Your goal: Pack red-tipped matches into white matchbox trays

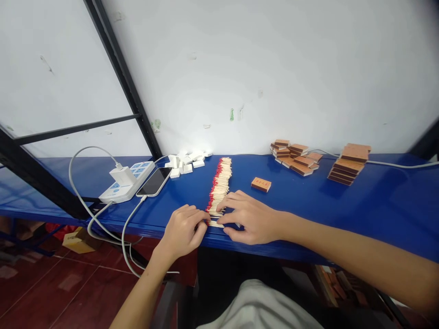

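Note:
A long row of red-headed matches [221, 183] runs from the wall side of the blue table to its front edge, with heads to the left and bare sticks to the right. At the row's near end, my left hand [185, 230] has its fingers curled, with the tips and thumb close together at the heads of a few matches [215, 224]. My right hand [252, 217] lies across from it, fingers apart, its fingertips touching the stick ends. Something pale shows partly under my right palm; its kind is hidden. Beyond that hand lies a single matchbox [261, 184].
White small trays [187, 162] are heaped at the back left. A phone [154, 182] on a cable and a power strip [126, 183] with a charger lie at left. Piled matchboxes [297, 157] and a taller matchbox stack [350, 164] stand at right.

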Tool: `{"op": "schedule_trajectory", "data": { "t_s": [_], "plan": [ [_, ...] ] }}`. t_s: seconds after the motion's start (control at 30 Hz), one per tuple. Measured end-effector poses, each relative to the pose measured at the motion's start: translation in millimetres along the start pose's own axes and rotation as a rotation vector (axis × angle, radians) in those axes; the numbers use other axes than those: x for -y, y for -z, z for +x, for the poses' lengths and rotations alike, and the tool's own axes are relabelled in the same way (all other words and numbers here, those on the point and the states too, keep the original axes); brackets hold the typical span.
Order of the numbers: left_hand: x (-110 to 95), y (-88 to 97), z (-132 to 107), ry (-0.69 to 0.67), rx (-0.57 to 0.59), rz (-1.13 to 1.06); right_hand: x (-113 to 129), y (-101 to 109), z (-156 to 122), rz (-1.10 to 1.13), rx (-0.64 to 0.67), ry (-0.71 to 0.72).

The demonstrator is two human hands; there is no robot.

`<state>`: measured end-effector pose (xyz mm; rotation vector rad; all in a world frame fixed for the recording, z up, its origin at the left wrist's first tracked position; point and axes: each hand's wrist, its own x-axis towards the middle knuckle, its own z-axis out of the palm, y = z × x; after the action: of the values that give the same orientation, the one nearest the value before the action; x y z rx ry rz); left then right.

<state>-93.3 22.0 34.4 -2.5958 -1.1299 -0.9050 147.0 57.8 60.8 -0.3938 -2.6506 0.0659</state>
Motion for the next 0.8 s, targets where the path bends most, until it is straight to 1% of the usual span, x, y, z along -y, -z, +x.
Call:
{"op": "schedule_trajectory", "data": {
  "t_s": [0.13,0.23,0.3,0.43,0.53,0.8],
  "plan": [
    [0.8,0.4,-1.3,0.003,0.005,-0.049,0.4,-0.2,0.4,0.010,-0.004,0.012],
    [1.4,0.4,-1.1,0.057,-0.003,-0.054,0.2,-0.2,1.2,0.009,-0.001,0.014],
    [1.3,0.1,-0.7,0.091,-0.007,-0.031,0.1,-0.3,1.8,0.009,-0.002,-0.009],
    [0.2,-0.7,0.3,0.109,-0.015,0.018,-0.1,-0.7,2.1,-0.001,-0.013,-0.073],
    [0.2,-1.2,0.7,0.106,-0.021,0.031,-0.4,-0.9,1.6,-0.008,-0.012,-0.090],
    [2.3,-3.6,-1.8,0.048,-0.032,0.012,-1.1,-1.2,0.8,-0.017,0.005,-0.094]
  ]
}}
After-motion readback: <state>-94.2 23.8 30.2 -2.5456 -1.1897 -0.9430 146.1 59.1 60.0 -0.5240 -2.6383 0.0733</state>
